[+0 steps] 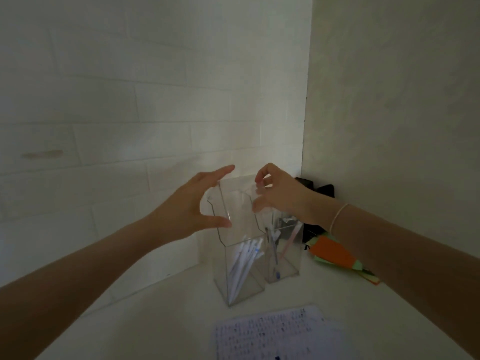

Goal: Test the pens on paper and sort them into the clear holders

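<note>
Two clear holders stand on the white table in the corner. The left holder (239, 279) contains several white pens (242, 263). The right holder (283, 261) has a few pens, one blue-tipped and one pink. A third clear holder (235, 211) is lifted, tilted, just above the left one. My left hand (187, 209) spans its left side, thumb on the front wall and fingers at the top rim. My right hand (280, 196) pinches its right edge between thumb and fingers. A paper sheet (272, 333) with pen marks lies in front.
An orange and green pouch (335, 253) lies right of the holders, under my right forearm. A black object (317, 190) sits in the corner behind my right hand. White walls close in at the back and on the right.
</note>
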`<state>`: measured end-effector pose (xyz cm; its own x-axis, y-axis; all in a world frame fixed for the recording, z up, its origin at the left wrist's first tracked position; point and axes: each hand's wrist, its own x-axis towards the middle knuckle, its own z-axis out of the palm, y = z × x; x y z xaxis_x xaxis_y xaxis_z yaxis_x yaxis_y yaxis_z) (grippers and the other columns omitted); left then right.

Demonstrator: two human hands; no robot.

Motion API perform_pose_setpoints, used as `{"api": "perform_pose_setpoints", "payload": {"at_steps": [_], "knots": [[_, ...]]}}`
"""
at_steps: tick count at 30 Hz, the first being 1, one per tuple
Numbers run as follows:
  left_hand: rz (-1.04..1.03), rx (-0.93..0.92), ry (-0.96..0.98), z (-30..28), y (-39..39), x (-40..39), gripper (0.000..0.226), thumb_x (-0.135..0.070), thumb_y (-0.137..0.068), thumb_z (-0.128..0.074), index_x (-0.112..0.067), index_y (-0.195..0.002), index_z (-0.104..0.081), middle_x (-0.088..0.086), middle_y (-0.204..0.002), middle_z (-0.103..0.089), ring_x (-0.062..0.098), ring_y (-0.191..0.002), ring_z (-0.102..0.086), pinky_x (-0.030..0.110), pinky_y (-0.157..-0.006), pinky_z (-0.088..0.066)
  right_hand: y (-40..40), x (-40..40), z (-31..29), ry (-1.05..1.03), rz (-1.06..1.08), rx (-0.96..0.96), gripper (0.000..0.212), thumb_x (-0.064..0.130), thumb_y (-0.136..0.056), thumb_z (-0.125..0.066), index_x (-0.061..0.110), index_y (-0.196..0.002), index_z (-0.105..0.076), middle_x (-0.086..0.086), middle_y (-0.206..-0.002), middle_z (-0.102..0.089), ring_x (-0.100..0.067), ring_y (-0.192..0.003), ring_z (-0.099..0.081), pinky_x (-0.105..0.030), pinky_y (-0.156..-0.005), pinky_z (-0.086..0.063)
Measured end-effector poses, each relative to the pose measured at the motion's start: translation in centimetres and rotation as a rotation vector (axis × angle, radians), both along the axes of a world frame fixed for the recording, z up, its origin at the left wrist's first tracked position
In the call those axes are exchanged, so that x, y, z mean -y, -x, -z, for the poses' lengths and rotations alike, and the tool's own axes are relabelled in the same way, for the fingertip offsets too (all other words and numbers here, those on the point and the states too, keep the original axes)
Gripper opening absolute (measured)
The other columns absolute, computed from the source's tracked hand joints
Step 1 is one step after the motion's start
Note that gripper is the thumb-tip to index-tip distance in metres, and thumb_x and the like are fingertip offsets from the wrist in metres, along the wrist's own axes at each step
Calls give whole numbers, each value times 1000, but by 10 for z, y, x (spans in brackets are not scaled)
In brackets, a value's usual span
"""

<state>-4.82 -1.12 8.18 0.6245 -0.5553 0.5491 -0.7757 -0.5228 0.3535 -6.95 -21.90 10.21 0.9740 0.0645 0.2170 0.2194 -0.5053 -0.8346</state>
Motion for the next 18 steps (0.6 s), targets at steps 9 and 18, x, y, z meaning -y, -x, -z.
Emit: {"api": "perform_pose_setpoints", "payload": {"at_steps": [9, 18], "knots": [[-144, 281, -400, 36, -14, -2, 97, -53, -73, -69, -38, -144, -5, -6, -155, -15, 12, -140, -20, 33, -113, -16, -5, -10, 60, 544, 31, 289, 85, 3, -78, -67, 20, -146, -19, -10, -132, -26, -28, -100, -54, -30, -75, -48], [-119, 245, -393, 36, -12, 1, 93, -45, -74, -72, -32, -146, -15, -4, -155, -17, 13, -141, -19, 32, -112, -21, 0, -5, 65, 766, 47, 343, 83, 22, -87, -64, 15, -150, -9, -14, -146, -20, -32, -104, -57, -30, -76, -46]]}}
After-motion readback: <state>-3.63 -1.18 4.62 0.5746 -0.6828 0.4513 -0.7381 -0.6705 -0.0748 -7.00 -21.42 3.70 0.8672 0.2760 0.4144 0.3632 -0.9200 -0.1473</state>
